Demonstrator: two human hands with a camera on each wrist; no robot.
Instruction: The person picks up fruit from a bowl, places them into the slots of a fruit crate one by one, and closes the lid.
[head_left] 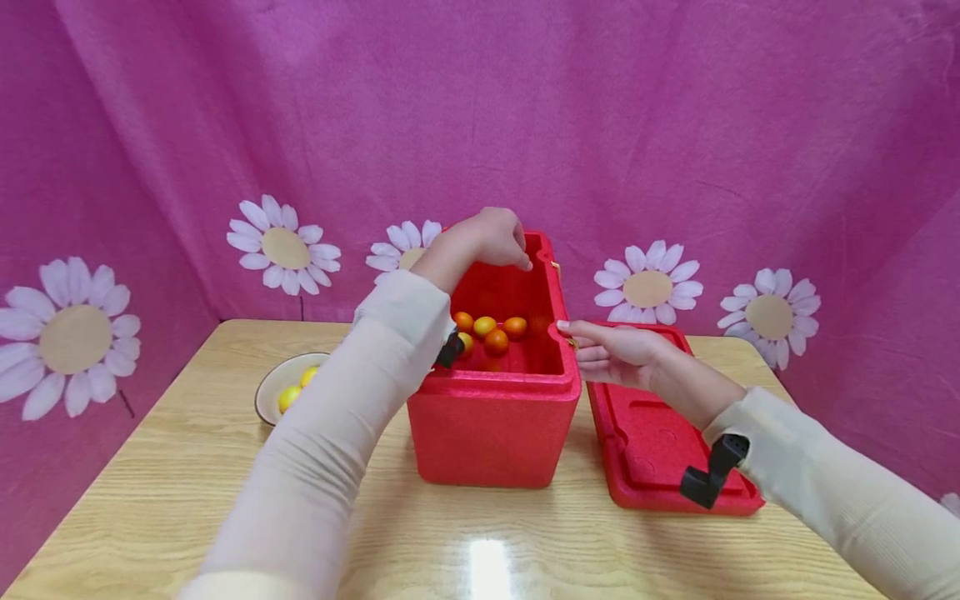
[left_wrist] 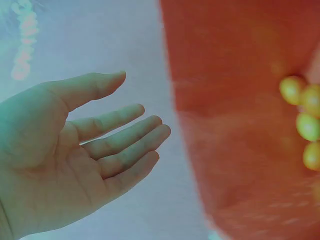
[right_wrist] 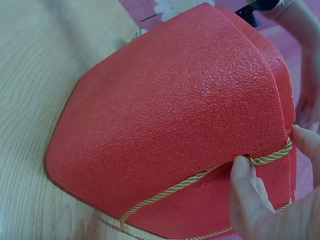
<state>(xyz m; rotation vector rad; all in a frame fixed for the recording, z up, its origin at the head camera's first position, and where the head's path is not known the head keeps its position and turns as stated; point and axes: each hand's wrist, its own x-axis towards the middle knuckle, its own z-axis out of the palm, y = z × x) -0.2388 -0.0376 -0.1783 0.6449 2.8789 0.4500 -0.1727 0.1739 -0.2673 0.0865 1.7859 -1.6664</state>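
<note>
A red foam box (head_left: 491,437) stands uncovered on the table, with several small round orange and yellow fruits (head_left: 497,342) on its floor. Over the box's far part hangs my left hand (head_left: 491,237); in the left wrist view its fingers (left_wrist: 120,140) look relaxed and apart, holding nothing. At the box's right wall is my right hand (head_left: 626,358), thumb on the rim and fingers against the outer side, pinching the wall beside a gold rope (right_wrist: 172,191).
Right of the box, a red lid (head_left: 663,442) lies on the wooden table (head_left: 420,533). A pale bowl (head_left: 262,398) holding yellow fruits (head_left: 288,397) sits to the left, partly hidden by my left sleeve. A pink flowered curtain (head_left: 480,108) hangs behind.
</note>
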